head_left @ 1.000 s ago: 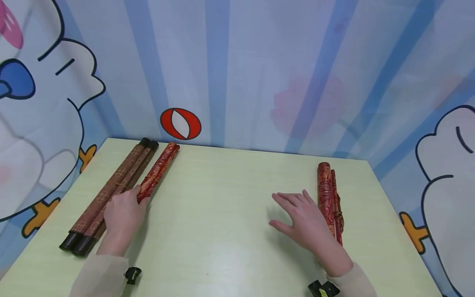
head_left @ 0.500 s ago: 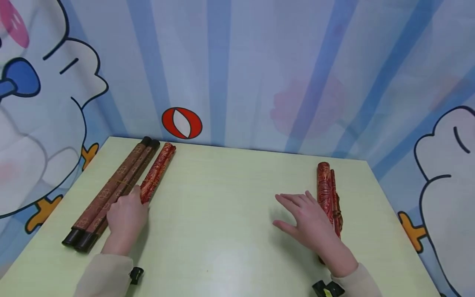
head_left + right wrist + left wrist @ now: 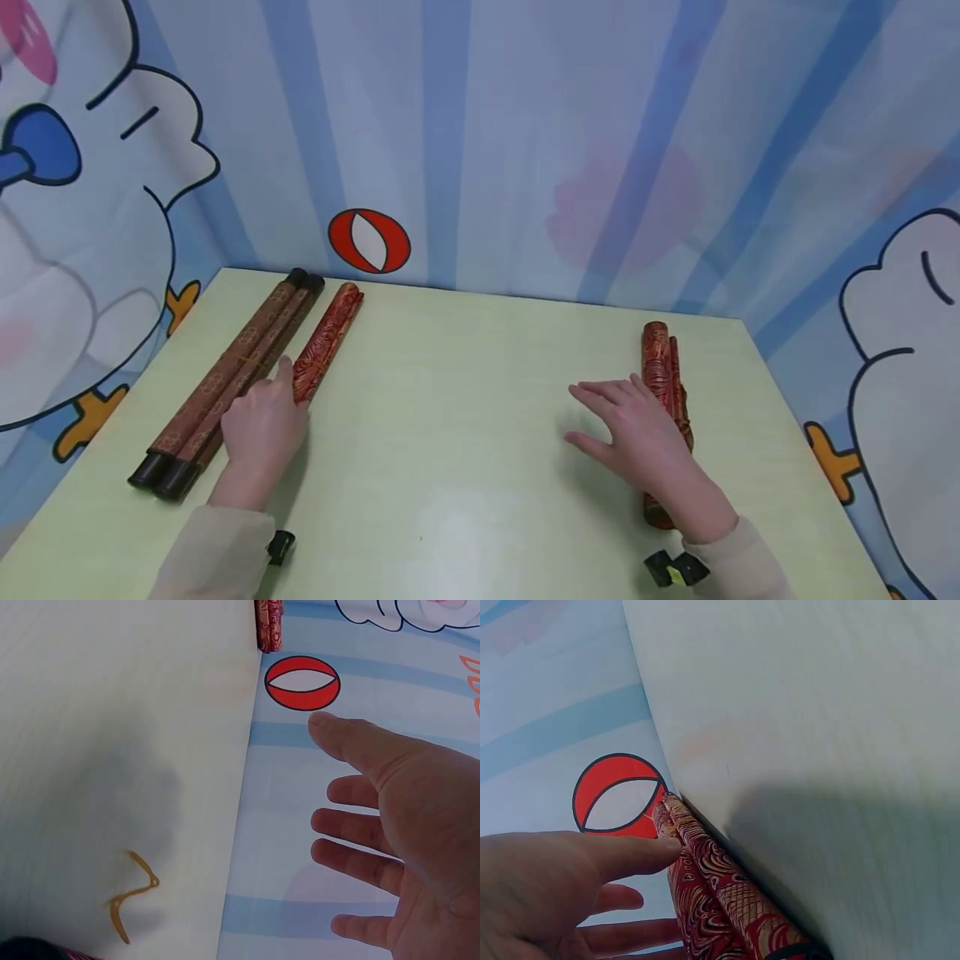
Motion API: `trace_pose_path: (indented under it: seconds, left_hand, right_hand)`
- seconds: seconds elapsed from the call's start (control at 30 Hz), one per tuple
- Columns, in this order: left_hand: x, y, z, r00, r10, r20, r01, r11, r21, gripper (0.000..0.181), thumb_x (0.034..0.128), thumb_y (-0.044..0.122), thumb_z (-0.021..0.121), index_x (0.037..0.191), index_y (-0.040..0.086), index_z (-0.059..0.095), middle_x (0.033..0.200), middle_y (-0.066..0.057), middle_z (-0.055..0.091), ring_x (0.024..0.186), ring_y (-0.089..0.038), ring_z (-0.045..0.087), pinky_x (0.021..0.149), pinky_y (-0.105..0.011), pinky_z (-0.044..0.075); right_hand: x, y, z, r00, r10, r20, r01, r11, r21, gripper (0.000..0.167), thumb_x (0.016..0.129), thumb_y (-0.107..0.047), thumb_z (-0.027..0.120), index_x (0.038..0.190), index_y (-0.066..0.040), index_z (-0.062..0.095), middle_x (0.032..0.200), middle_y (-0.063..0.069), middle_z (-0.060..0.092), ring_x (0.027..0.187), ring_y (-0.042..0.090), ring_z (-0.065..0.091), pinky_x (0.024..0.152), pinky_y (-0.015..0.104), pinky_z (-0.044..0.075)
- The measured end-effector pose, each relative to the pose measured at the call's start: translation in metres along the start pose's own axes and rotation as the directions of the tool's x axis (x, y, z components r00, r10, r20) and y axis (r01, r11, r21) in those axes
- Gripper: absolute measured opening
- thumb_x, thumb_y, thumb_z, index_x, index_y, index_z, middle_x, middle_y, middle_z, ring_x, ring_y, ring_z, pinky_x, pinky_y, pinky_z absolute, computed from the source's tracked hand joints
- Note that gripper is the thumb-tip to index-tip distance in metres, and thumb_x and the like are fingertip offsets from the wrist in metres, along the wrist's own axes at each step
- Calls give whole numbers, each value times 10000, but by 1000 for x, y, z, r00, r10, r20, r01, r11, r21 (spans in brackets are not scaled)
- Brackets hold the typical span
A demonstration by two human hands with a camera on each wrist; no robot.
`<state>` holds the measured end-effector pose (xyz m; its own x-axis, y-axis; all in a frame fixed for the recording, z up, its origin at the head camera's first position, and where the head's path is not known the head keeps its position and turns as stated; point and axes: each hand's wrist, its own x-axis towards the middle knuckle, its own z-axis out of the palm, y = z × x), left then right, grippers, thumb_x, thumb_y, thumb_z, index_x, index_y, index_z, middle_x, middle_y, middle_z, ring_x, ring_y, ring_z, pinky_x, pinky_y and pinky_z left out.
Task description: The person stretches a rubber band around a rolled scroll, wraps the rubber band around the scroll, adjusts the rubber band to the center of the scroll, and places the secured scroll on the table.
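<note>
A red brocade-patterned roll (image 3: 326,343) lies toward the far left of the table in the head view. At its near end rests my left hand (image 3: 264,429), index finger extended along the roll's left side. In the left wrist view, the thumb (image 3: 641,855) reaches straight onto the roll's surface, while the other fingers are partly hidden behind it. My right hand (image 3: 641,433) hovers with spread fingers, partly covering another red roll (image 3: 657,367) tied to a thinner piece. Nothing is in its grasp in the right wrist view.
Two brown patterned rolls (image 3: 232,358) with black ends lie bound together along the table's left side. A thin golden-brown cord (image 3: 139,889) shows in the right wrist view. Behind the pale table (image 3: 465,375) hangs a blue striped backdrop (image 3: 495,150) with printed cartoon figures.
The left index finger has straightened away from the red roll, which shifts slightly left, then back right. My right hand has drifted a little right, still spread. The brown rolls stay put.
</note>
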<state>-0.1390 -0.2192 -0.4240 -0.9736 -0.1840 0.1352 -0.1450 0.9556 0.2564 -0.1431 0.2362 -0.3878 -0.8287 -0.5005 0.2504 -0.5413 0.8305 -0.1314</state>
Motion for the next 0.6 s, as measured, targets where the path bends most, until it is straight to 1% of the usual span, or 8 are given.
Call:
trace_pose_path:
  seconds: [0.13,0.27,0.33,0.4,0.5,0.6]
  left_hand:
    - [3,5,-4,1000,13,-11,-13,1000,-3,704,959,161,771,1535,-103,463,797,-280,649,495,-304,515,414,-457,457]
    - [6,13,-9,999,33,-22,-33,999,-5,725,966,212,770,1549,-83,457,959,-324,683,513,-302,520,425,-447,457]
    - [7,18,-12,999,41,-23,-41,999,-7,732,970,233,771,1558,-68,454,999,-319,688,518,-307,530,430,-450,462]
    - [8,24,-15,998,49,-26,-50,999,-8,735,971,248,775,1560,-57,459,1063,-321,694,529,-315,545,441,-458,476]
    - [11,33,-17,997,69,-37,-70,997,-15,730,962,258,787,1551,-49,482,1150,-329,699,588,-372,619,482,-497,523]
    - [13,41,-18,996,87,-37,-88,996,-24,720,960,266,785,1547,-37,501,1260,-335,684,664,-422,668,545,-528,556]
  right_hand:
    - [3,7,-7,1000,-4,-9,4,1000,-29,586,896,-343,883,1381,-60,717,1346,141,720,1247,383,652,1214,668,343]
    - [3,14,-13,1000,-5,-18,4,998,-62,585,885,-331,893,1372,-54,722,1328,153,727,1231,400,658,1211,670,345]
    - [2,17,-16,1000,-7,-12,6,997,-73,580,887,-328,892,1367,-49,725,1312,159,733,1216,407,664,1204,667,358]
    - [2,20,-18,1000,-8,-1,8,997,-79,571,889,-322,890,1362,-46,727,1300,164,738,1202,411,667,1193,666,374]
    - [2,23,-19,1000,-1,23,3,996,-85,556,895,-315,886,1353,-40,731,1282,168,745,1173,408,672,1160,651,423]
    - [0,24,-19,997,27,77,-21,997,-77,532,910,-312,872,1349,-45,735,1273,168,744,1168,402,672,1097,628,489]
